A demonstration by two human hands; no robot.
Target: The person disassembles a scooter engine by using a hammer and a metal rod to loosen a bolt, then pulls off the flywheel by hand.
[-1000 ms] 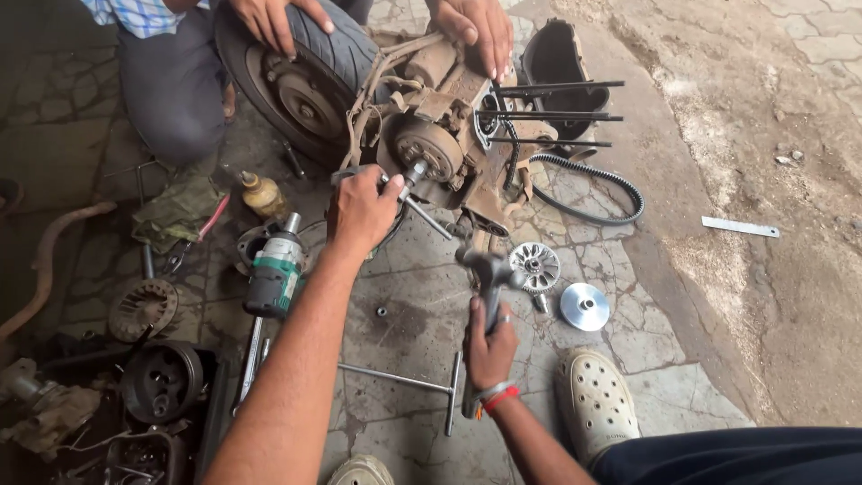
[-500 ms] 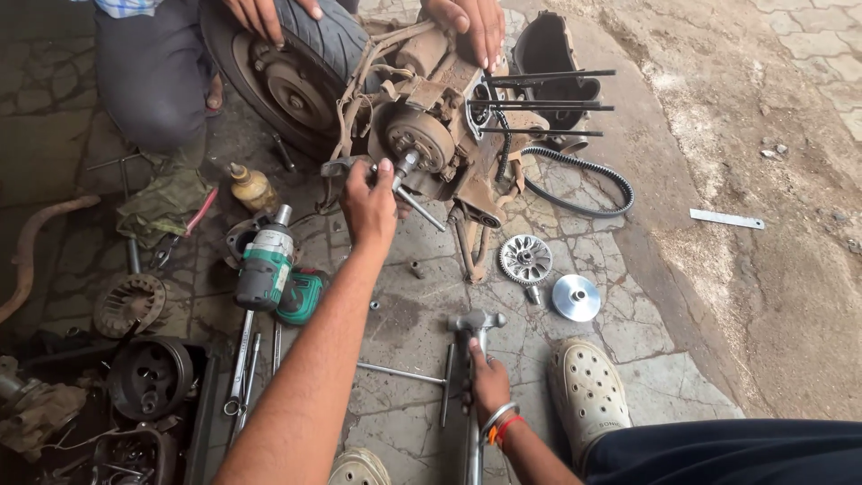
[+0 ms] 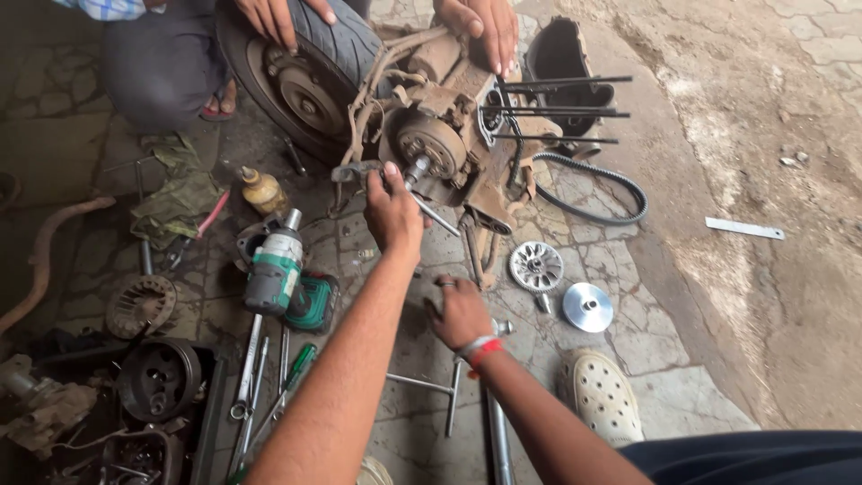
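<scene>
As left hand (image 3: 392,208) grips engine (image 3: 440,148), drill (image 3: 274,268), belt (image 3: 593,193) nr.

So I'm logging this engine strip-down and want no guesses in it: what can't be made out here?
Head view only:
- What the left hand grips at the engine: its own fingers cover it.
- What lies under the right hand: the palm hides it.
- The other person's hands: cut off by the top edge.
- Parts in the black tray, bottom left: too dark and jumbled.
- The white shoe: partly behind the forearm.

Likely roadside repair workshop, stripped scooter engine (image 3: 440,144), wrenches (image 3: 247,368), impact driver (image 3: 274,265), stone paving (image 3: 664,359)
</scene>
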